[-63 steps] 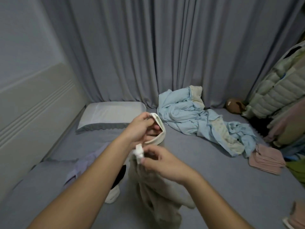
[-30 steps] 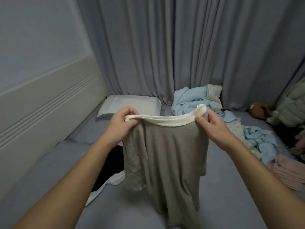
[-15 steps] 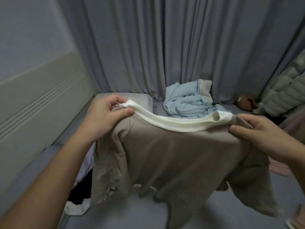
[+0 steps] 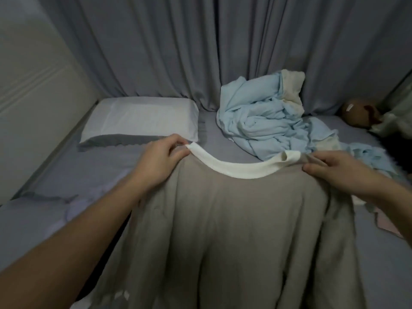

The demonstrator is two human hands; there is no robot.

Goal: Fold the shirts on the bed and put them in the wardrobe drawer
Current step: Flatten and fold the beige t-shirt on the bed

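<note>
Fingers (image 4: 178,152) of my left hand (image 4: 159,162) pinch the shirt (image 4: 234,230) at its left shoulder, just beside the white collar (image 4: 236,169); the thumb lies on top, the wrist is straight, and the forearm reaches in from 7 o'clock. My right hand (image 4: 338,169) grips the other shoulder with curled fingers, thumb pressed along the fabric, its arm entering from 4 o'clock. I see the taupe shirt spread between both hands, collar toward 12 o'clock, its body draping down over the grey bed (image 4: 66,175). At 11 o'clock sits a pillow (image 4: 142,119); at 1 o'clock, a crumpled light-blue blanket (image 4: 260,121).
</note>
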